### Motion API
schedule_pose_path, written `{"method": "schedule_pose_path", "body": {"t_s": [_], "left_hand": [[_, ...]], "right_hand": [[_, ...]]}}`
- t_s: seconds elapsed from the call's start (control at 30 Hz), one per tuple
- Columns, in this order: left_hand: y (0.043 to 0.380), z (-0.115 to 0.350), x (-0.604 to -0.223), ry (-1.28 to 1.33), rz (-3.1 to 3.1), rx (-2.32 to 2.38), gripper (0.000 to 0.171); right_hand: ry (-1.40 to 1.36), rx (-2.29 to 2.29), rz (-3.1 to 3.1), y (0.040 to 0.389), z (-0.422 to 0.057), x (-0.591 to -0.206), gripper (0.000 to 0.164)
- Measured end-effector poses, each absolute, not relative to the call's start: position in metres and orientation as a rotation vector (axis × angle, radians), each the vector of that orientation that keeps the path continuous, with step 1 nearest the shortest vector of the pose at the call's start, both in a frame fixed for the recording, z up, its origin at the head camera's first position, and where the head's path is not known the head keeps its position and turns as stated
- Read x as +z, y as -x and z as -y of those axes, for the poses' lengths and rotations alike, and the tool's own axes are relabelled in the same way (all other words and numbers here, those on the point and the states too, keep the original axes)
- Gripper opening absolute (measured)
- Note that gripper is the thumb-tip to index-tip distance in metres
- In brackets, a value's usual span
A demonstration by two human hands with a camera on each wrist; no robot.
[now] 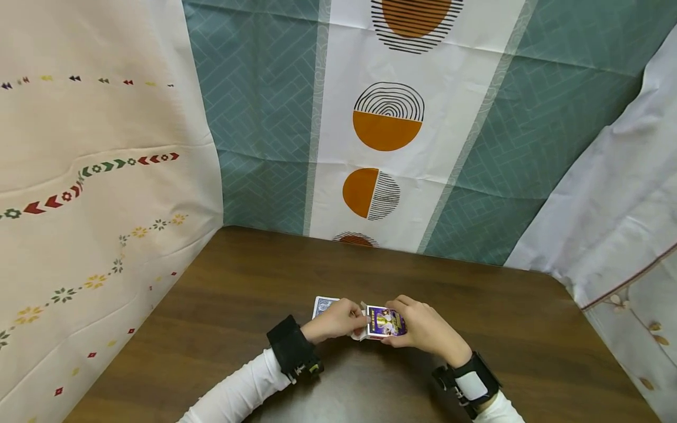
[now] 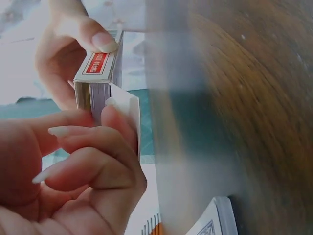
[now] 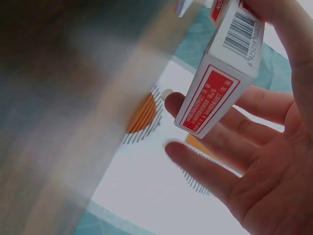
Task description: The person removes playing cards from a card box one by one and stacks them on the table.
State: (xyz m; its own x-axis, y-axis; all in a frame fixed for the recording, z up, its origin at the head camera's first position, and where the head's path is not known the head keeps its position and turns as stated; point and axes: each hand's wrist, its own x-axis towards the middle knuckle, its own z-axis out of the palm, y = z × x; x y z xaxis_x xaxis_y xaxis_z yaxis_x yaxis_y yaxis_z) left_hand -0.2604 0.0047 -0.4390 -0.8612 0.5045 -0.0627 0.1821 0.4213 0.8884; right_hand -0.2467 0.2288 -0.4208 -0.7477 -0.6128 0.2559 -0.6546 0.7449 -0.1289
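Nearest, the right hand [image 1: 423, 326] grasps a purple-fronted card box [image 1: 386, 322], at five o'clock in the head view. At the box's nine o'clock, the left hand [image 1: 335, 322] pinches cards [image 2: 99, 98] inside its open end. Beyond that hand, toward ten o'clock, a blue-backed deck [image 1: 322, 305] lies on the table [image 1: 238, 294]. Farthest, at twelve, hangs patterned cloth [image 1: 423, 76].

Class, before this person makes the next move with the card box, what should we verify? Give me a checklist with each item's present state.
1. Right hand grips the card box: ok.
2. End flap open: ok.
3. Cards visible inside the box: ok.
4. Left hand at the box's open end: ok.
5. Left hand pinching the cards: cannot tell.
6. Blue-patterned stack clear of the box: ok.
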Motion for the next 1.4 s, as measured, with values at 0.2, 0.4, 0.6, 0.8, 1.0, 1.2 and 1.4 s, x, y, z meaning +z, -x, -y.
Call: {"method": "schedule_pose_path", "body": {"t_s": [0.2, 0.4, 0.6, 0.8, 1.0, 1.2, 1.4], "left_hand": [[0.265, -0.001, -0.440, -0.498, -2.199, 1.546, 0.032], [0.269, 0.003, -0.435, -0.517, -2.112, 1.585, 0.027], [0.271, 0.007, -0.429, -0.529, -2.096, 1.576, 0.022], [0.272, 0.013, -0.430, -0.495, -2.041, 1.595, 0.017], [0.271, 0.027, -0.431, -0.481, -1.932, 1.660, 0.023], [0.272, 0.038, -0.435, -0.439, -1.873, 1.752, 0.027], [0.273, 0.044, -0.439, -0.325, -1.954, 1.869, 0.025]], "right_hand": [[-0.995, 0.326, 2.715, 0.244, -0.229, -0.416, 0.057], [-0.975, 0.322, 2.704, 0.244, -0.229, -0.411, 0.057], [-0.957, 0.334, 2.730, 0.245, -0.232, -0.410, 0.058], [-0.929, 0.339, 2.766, 0.246, -0.235, -0.412, 0.060], [-0.895, 0.320, 2.760, 0.247, -0.240, -0.414, 0.059], [-0.875, 0.318, 2.761, 0.248, -0.241, -0.416, 0.060], [-0.880, 0.300, 2.740, 0.248, -0.239, -0.417, 0.059]]}}
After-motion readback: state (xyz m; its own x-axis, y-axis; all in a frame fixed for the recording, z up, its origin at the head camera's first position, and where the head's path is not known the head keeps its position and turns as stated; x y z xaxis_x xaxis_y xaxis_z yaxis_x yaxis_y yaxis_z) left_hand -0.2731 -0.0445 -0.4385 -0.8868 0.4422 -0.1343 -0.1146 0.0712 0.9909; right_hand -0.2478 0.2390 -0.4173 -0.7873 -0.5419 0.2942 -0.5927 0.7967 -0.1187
